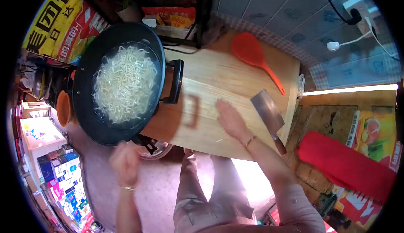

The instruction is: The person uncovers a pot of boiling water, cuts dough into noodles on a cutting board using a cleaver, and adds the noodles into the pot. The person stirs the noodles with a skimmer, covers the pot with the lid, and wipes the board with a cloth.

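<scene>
A large dark wok [87,119] stands at the left of the wooden counter, with pale noodles [124,83] in clear liquid inside it. Below the wok's lower rim is my left hand [125,163], blurred, its fingers curled; whether it holds anything is hidden. My right hand [231,120] lies over the wooden board [210,138], fingers stretched and nothing in them. To its right a cleaver [269,113] rests flat, its handle toward the front edge. Farther back on the board lies an orange-red ladle [248,50].
A box of red and yellow packets [174,18] sits behind the wok. A red cloth bundle [341,161] is at the right. White plugs and cables [333,46] hang by the tiled wall. Shelves with colourful boxes [63,170] stand at the lower left.
</scene>
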Available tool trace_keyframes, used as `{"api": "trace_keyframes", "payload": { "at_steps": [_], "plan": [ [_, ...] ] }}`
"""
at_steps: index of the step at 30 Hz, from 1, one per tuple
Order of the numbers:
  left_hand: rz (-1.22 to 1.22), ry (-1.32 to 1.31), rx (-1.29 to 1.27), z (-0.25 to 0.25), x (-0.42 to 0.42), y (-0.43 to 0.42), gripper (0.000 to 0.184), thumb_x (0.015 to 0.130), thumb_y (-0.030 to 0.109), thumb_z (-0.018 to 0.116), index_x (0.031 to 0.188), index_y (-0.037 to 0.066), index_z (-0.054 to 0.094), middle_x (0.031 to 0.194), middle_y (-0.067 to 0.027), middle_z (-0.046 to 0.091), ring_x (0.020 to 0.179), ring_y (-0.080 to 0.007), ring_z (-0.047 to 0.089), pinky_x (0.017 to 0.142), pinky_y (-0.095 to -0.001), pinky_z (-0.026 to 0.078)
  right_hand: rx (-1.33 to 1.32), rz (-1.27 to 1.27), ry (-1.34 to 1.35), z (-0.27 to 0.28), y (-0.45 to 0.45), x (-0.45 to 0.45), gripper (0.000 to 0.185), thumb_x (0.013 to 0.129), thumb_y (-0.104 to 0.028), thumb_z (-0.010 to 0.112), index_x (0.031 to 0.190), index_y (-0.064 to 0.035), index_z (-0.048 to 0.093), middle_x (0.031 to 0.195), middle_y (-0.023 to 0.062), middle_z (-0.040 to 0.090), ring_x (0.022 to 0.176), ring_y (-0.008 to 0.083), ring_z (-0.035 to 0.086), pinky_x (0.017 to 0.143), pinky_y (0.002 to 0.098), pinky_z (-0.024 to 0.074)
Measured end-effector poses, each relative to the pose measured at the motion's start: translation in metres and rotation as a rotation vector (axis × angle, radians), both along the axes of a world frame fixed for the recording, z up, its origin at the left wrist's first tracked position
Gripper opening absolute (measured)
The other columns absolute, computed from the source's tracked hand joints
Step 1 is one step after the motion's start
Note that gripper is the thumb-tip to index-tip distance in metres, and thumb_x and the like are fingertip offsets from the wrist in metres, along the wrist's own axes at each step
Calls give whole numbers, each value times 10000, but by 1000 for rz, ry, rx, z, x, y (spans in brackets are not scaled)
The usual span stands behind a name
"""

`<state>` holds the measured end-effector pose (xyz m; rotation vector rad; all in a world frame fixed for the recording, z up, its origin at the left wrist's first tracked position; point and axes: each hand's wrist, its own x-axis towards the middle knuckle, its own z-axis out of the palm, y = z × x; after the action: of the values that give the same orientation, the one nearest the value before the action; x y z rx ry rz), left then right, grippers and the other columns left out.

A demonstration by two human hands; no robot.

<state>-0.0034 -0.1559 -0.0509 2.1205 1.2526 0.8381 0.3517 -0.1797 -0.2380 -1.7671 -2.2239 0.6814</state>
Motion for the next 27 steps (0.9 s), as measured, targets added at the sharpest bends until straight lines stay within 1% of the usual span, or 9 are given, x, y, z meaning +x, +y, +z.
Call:
{"api": "trace_keyframes", "payload": {
  "at_steps": [1, 3, 6, 8, 11, 13, 15, 17, 27],
  "plan": [
    [-78, 66, -142, -36, 6, -39, 264, 914, 93, 466, 718, -13, 609, 754, -112, 622, 674, -173, 567, 624, -298, 454, -12, 9, -3, 4, -17, -6, 509, 924, -196, 487, 1365, 20, 355, 1453, 182, 320, 1351, 315, 290, 1146, 405, 191],
    [117, -398, -1058, -140, 33, -125, 386, 923, 258, 450, 757, -35, 638, 763, -113, 649, 640, -205, 608, 621, -302, 482, -175, 186, 267, 10, -29, -10, 523, 926, -223, 471, 1373, 19, 349, 1455, 179, 323, 1359, 299, 279, 1155, 390, 172],
    [302, -927, -1832, -240, 71, -187, 526, 970, 305, 315, 1266, -117, 417, 1195, -268, 558, 1112, -363, 562, 987, -452, 451, 130, -2, 171, 1, 59, 7, 539, 906, -221, 500, 1374, 2, 354, 1445, 175, 343, 1351, 286, 299, 1152, 373, 184],
    [350, -1097, -1908, -271, 102, -193, 589, 969, 344, 327, 1323, -128, 344, 1362, -291, 405, 1291, -381, 392, 1118, -461, 289, 336, -1, 77, -13, 133, 12, 516, 883, -198, 528, 1340, 3, 397, 1414, 174, 384, 1332, 283, 331, 1142, 370, 210],
    [280, -1331, -1968, -270, 145, -158, 605, 980, 397, 268, 1346, -78, 351, 1357, -273, 423, 1262, -385, 420, 1111, -473, 289, 272, 237, 148, -1, 166, -13, 499, 871, -176, 539, 1315, 14, 417, 1414, 178, 389, 1322, 331, 339, 1111, 388, 272],
    [194, -1525, -1968, -281, 156, -149, 600, 977, 449, 277, 1369, 4, 370, 1362, -194, 455, 1251, -339, 448, 1092, -476, 312, -526, 416, 285, 27, 139, -31, 468, 850, -180, 551, 1265, 17, 464, 1361, 182, 444, 1278, 333, 392, 1084, 383, 317],
    [-3, -1652, -2061, -284, 162, -133, 602, 968, 477, 311, 1369, 33, 381, 1348, -141, 481, 1238, -282, 469, 1068, -464, 345, 60, 782, 346, -37, 76, -17, 409, 831, -159, 557, 1198, 14, 507, 1281, 188, 500, 1211, 331, 452, 1045, 389, 360],
    [-113, -1728, -2088, -284, 165, -126, 604, 963, 491, 328, 1370, 48, 386, 1342, -114, 495, 1232, -254, 480, 1056, -459, 361, 176, 720, 391, -30, 17, -6, 369, 811, -134, 555, 1148, 14, 527, 1222, 194, 530, 1187, 315, 470, 1042, 401, 355],
    [19, -1554, -2123, -291, 124, -136, 545, 946, 407, 416, 1330, 19, 424, 1304, -138, 519, 1178, -305, 513, 1027, -471, 391, 97, 461, 536, -29, -120, -81, 325, 759, -149, 589, 1029, 30, 609, 1256, 183, 530, 1192, 318, 488, 1044, 435, 371]
  ]
}}
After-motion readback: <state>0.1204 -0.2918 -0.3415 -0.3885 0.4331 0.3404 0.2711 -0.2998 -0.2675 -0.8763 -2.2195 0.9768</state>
